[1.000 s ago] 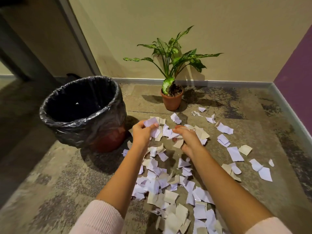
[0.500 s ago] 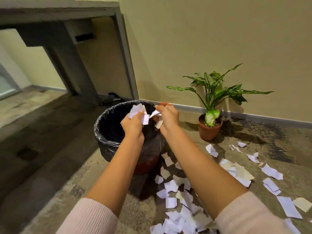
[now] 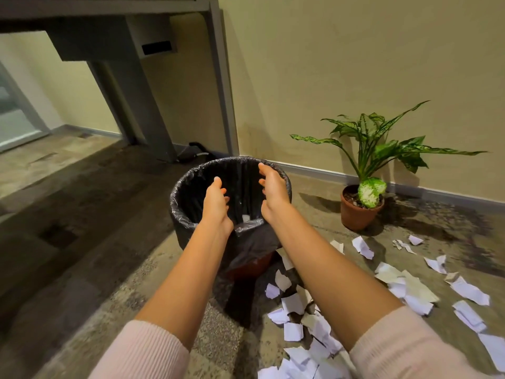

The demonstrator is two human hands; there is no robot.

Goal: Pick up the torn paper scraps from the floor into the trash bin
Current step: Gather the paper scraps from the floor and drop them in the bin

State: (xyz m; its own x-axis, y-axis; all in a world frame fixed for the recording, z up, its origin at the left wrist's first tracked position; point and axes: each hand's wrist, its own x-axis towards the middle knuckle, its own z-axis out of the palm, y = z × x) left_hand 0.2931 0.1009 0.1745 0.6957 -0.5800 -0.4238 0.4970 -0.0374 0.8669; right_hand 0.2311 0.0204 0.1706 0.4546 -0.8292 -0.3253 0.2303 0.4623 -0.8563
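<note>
Left hand (image 3: 216,205) and right hand (image 3: 274,187) hover over one lined bin (image 3: 179,212), fingers loose, holding nothing. Many paper scraps (image 3: 292,303) lie near one potted plant (image 3: 374,149).

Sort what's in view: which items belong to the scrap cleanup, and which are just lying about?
Job:
- round trash bin with black plastic liner
- torn white and beige paper scraps on the floor
- left hand and right hand, both empty over the bin

Lying about:
- green leafy plant in a terracotta pot
- grey metal desk
</note>
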